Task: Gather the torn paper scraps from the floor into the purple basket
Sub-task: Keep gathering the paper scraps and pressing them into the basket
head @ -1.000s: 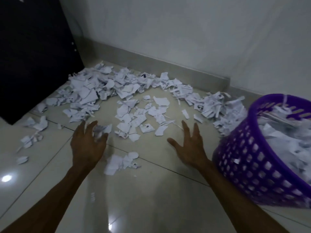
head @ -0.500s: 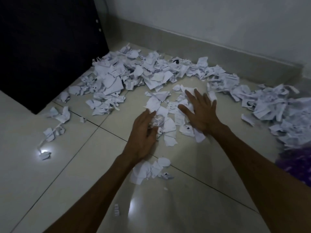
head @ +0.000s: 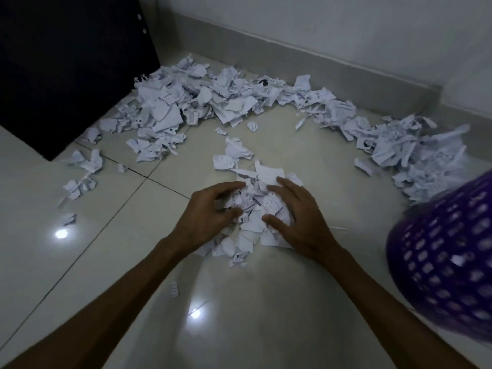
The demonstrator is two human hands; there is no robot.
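A small heap of torn white paper scraps point(head: 253, 209) lies on the tiled floor between my two hands. My left hand point(head: 210, 211) curls its fingers round the heap's left side. From the right, my right hand point(head: 298, 217) cups the same heap with bent fingers and thumb. A long band of more scraps point(head: 202, 102) runs along the wall from the dark cabinet to the right. The purple basket point(head: 447, 257), with a perforated wall, stands at the right edge, blurred; its inside is out of view.
A dark cabinet point(head: 66, 62) stands at the back left, scraps against its corner. A grey skirting point(head: 306, 62) and white wall close the far side. Loose scraps point(head: 85, 166) lie on the left tiles. One tiny scrap point(head: 173, 288) lies near my left forearm.
Both hands have drawn back toward me and closed in, raking the scattered middle scraps into one heap between them. The view has swung right, so more of the basket shows.
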